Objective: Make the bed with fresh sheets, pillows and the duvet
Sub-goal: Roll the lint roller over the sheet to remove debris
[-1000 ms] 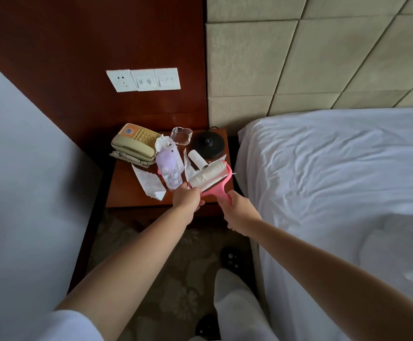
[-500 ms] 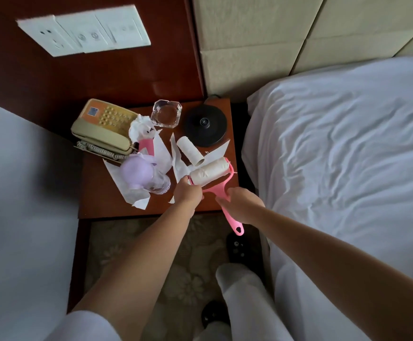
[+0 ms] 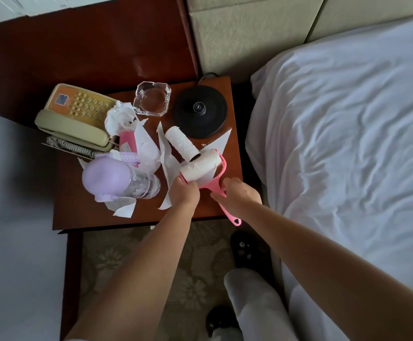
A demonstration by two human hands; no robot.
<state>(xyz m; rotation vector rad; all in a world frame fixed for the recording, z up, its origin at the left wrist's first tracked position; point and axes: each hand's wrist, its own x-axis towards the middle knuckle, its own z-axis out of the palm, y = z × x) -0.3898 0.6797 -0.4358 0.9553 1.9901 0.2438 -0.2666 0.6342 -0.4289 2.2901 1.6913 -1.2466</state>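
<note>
Hands — left hand (image 3: 185, 193), right hand (image 3: 240, 193) — grip pink lint roller (image 3: 204, 166).

Glossy wood nightstand (image 3: 82, 212), clear glass ashtray (image 3: 152, 98), creased cloth sheet (image 3: 348, 124)

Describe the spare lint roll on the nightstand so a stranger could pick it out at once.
Start at the wooden nightstand left of the bed. Just in front of the round black kettle base lies the spare lint roll, a bare white cylinder on scraps of peeled paper. Unlike the similar roll on the pink-handled lint roller held in both hands, it has no handle and nobody touches it.
</note>
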